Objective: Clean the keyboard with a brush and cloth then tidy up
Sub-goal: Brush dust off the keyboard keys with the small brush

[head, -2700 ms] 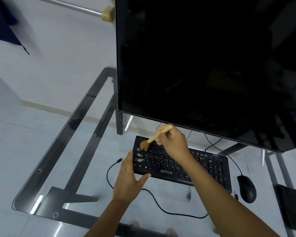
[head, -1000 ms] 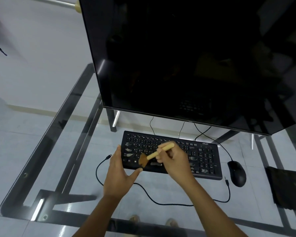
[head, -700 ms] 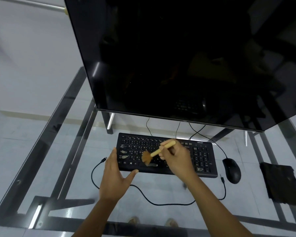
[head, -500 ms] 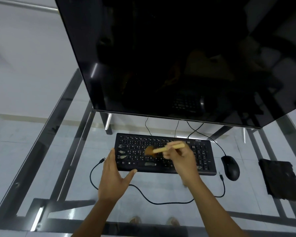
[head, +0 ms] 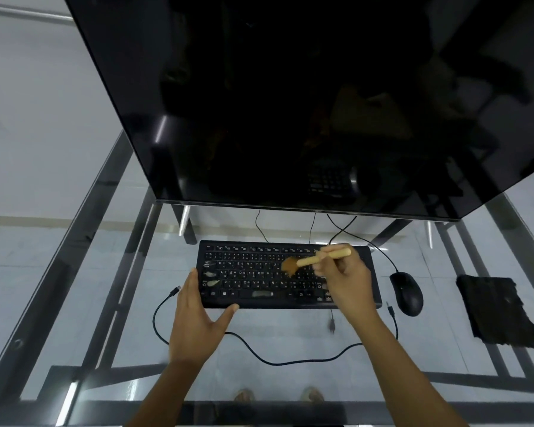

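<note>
A black keyboard (head: 259,272) lies on the glass table under a big dark monitor. Several pale bits of debris sit on its left keys and space bar. My right hand (head: 346,278) grips a small wooden-handled brush (head: 309,261), whose brown bristles touch the keys right of centre. My left hand (head: 198,315) rests flat against the keyboard's front-left corner, fingers straight along its left edge and thumb along the front edge. A black cloth (head: 500,312) lies flat at the far right of the table.
A black mouse (head: 406,292) sits just right of the keyboard. A loose black cable (head: 259,354) loops across the glass in front of it. The dark monitor (head: 290,103) overhangs the back of the table (head: 74,272). Feet show through the glass below.
The brush has swept from the keyboard's left and middle keys to the right of centre. My left hand has stayed at the front-left corner. The view has shifted left, showing more of the cloth.
</note>
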### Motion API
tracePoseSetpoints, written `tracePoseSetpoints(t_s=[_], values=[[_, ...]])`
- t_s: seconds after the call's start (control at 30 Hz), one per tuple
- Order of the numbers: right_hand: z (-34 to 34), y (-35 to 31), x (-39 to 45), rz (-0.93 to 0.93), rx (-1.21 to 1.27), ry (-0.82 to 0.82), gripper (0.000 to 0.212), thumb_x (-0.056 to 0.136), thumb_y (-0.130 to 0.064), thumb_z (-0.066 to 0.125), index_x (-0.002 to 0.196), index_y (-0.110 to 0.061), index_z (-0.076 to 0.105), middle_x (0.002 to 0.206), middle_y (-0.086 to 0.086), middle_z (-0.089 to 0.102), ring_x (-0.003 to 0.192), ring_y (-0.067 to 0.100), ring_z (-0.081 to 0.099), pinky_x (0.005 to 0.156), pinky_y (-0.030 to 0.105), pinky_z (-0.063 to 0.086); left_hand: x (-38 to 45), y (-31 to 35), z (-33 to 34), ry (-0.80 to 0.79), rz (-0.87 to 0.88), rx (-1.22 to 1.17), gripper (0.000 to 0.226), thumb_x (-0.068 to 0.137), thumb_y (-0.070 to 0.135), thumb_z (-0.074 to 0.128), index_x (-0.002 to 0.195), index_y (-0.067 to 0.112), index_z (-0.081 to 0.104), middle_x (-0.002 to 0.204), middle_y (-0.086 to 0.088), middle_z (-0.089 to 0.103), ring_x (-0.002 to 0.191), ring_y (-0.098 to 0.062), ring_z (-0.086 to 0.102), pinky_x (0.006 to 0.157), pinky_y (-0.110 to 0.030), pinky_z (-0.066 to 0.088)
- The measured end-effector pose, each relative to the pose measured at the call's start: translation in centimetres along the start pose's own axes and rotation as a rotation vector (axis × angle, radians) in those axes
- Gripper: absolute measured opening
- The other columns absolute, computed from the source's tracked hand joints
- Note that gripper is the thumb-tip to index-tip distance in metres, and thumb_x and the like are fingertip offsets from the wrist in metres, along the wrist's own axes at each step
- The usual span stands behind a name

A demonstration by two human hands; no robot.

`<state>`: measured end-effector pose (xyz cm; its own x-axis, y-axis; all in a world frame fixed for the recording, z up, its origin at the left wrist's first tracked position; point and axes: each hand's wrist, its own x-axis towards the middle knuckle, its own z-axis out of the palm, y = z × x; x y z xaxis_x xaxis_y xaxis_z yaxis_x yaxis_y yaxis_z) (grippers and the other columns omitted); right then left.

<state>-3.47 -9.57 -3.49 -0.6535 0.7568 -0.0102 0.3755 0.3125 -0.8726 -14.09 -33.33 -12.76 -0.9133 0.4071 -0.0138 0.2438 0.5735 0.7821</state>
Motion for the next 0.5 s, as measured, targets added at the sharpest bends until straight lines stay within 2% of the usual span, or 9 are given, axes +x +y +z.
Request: tracePoseSetpoints(t_s=[0.07,0.13,0.2,0.27,0.33,0.4,0.43,0.5], values=[[-0.1,0.3,-0.9,-0.005,-0.077,-0.159,0.009,0.092,-0.012,0.059,0.090,-0.019,0.063,0.079,0.002,0.071,0.071,0.016,0.070,0.069,0.031,0.059,-0.1,-0.1,0.0,-0.003,0.001,0.003,0.103,0.070,0.055,0.072,0.149,0.027,0.011,0.148,0.002,0.034,0.135,-0.014,0.035,0.105,-0.039,0.042],[-0.5,1.0,-1.3,-0.074,-0.157,-0.084,0.010,0.091,-0.011,0.061,0.092,-0.020,0.063,0.082,-0.002,0.070,0.072,0.014,0.069,0.066,0.026,0.057,-0.1,0.0,-0.1,-0.005,-0.001,0.001,0.103,0.071,0.054,0.073,0.149,0.027,0.012,0.148,0.002,0.034,0.135,-0.015,0.035,0.104,-0.040,0.042],[-1.3,1.4,-1.3,-0.060,-0.093,0.011,0.012,0.091,-0.011,0.060,0.092,-0.022,0.063,0.084,-0.002,0.070,0.074,0.015,0.069,0.067,0.029,0.058,-0.2,0.4,0.0,-0.002,0.005,-0.007,0.102,0.071,0.052,0.073,0.148,0.027,0.013,0.148,0.002,0.035,0.135,-0.014,0.035,0.105,-0.040,0.041],[-1.5,1.4,-1.2,-0.017,-0.062,-0.089,0.013,0.092,-0.009,0.059,0.090,-0.021,0.063,0.082,0.000,0.071,0.072,0.015,0.070,0.069,0.033,0.060,-0.1,0.5,-0.1,0.009,0.012,-0.009,0.101,0.071,0.049,0.075,0.148,0.026,0.014,0.147,0.003,0.036,0.135,-0.014,0.035,0.105,-0.039,0.041],[-1.5,1.4,-1.3,-0.046,-0.142,-0.169,0.014,0.091,-0.006,0.059,0.090,-0.019,0.063,0.080,-0.004,0.070,0.071,0.010,0.068,0.066,0.024,0.057,-0.1,0.4,-0.2,0.008,0.005,-0.002,0.101,0.071,0.049,0.076,0.148,0.027,0.014,0.146,0.003,0.036,0.134,-0.014,0.036,0.104,-0.039,0.041],[-1.9,1.2,-1.1,-0.107,-0.157,-0.021,0.017,0.090,-0.003,0.060,0.092,-0.020,0.062,0.084,-0.007,0.068,0.072,0.006,0.066,0.061,0.012,0.051,-0.2,0.5,-0.2,0.003,-0.005,-0.004,0.101,0.071,0.049,0.076,0.148,0.028,0.013,0.146,0.003,0.036,0.134,-0.014,0.036,0.105,-0.040,0.041],[-2.3,1.3,-0.8,-0.085,-0.116,0.020,0.017,0.090,-0.003,0.059,0.093,-0.019,0.062,0.085,-0.005,0.069,0.073,0.006,0.067,0.061,0.011,0.051,-0.2,0.6,-0.2,0.001,-0.006,-0.008,0.102,0.071,0.050,0.075,0.148,0.029,0.013,0.147,0.003,0.036,0.135,-0.014,0.035,0.105,-0.041,0.041],[-2.5,1.1,-0.3,-0.002,-0.043,-0.055,0.014,0.092,-0.004,0.058,0.091,-0.017,0.064,0.082,0.002,0.071,0.073,0.013,0.070,0.067,0.018,0.056,-0.2,0.7,-0.2,-0.001,-0.008,-0.007,0.102,0.071,0.051,0.075,0.148,0.030,0.012,0.147,0.003,0.035,0.135,-0.015,0.036,0.105,-0.042,0.042]])
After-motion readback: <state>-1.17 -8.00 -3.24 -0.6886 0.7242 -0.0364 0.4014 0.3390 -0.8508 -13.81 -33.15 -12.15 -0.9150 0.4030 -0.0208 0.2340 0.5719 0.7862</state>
